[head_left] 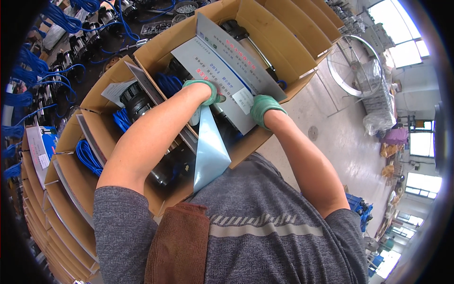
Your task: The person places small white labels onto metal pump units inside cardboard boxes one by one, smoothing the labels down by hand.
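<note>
My left hand (204, 92), in a green glove with bare fingertips, is closed at the top of a shiny light blue sheet (210, 149). The sheet hangs in a narrow fold over the near edge of an open cardboard box (253, 150). My right hand (266, 110), gloved the same way, is closed at the right corner of a grey printed cardboard panel (208, 49); its fingertips are mostly hidden. The panel stands folded and tilted in the box. Beneath it lie a coiled blue cable (169, 85) and a dark metal pump-like unit, mostly covered.
More open boxes (71, 182) stand in a tight row to the left, holding blue cables and dark cylindrical units (135, 100). Behind them, a dark bench carries several units with blue cable. A large round wire guard (354, 66) stands on the floor to the right.
</note>
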`<state>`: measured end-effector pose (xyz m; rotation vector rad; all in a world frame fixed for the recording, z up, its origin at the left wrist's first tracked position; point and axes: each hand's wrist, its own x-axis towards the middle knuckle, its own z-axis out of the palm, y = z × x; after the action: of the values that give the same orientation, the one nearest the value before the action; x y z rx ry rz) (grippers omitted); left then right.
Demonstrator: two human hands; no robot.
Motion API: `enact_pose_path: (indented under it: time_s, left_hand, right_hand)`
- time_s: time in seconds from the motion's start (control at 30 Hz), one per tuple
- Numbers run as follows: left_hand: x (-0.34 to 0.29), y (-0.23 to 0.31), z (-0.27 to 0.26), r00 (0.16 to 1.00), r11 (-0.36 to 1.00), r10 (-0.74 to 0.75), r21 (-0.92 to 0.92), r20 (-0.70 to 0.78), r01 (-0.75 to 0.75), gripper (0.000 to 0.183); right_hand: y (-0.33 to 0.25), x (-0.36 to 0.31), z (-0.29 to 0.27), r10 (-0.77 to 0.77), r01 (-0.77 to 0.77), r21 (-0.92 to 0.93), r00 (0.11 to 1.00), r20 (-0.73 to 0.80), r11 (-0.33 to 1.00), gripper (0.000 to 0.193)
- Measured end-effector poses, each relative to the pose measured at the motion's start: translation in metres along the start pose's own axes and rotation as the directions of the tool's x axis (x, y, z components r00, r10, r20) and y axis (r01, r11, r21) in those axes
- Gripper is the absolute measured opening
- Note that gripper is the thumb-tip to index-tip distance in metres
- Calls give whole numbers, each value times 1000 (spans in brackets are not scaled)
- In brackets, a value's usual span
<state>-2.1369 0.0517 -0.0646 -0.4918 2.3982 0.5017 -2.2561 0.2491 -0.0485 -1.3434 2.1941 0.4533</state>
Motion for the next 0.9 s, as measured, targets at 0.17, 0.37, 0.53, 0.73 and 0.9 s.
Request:
enact_pose_path:
  time_s: [0.17, 0.37, 0.53, 0.73, 0.9]
  left_hand:
    - [-9, 1, -2, 999, 999, 31, -43, -20, -32, 65]
    - [6, -7, 8, 997, 998, 70, -2, -39, -70, 63]
    - [22, -10, 16, 999, 999, 40, 25, -34, -39, 61]
    - [28, -14, 14, 989, 986, 145, 81, 22, -146, 56]
    - [5, -8, -3, 988, 988, 157, -1, 17, -157, 59]
  right_hand:
    - [12, 5, -4, -86, 106, -222, 991, 98, 969, 27]
    - [5, -13, -33, -9, 3, -99, 998, -63, 995, 25]
    - [5, 11, -43, -320, 305, 170, 945, 70, 937, 27]
    - [-23, 64, -54, -187, 86, 689, 980, 73, 719, 34]
    - [-35, 42, -86, -125, 374, 879, 927, -353, 297, 42]
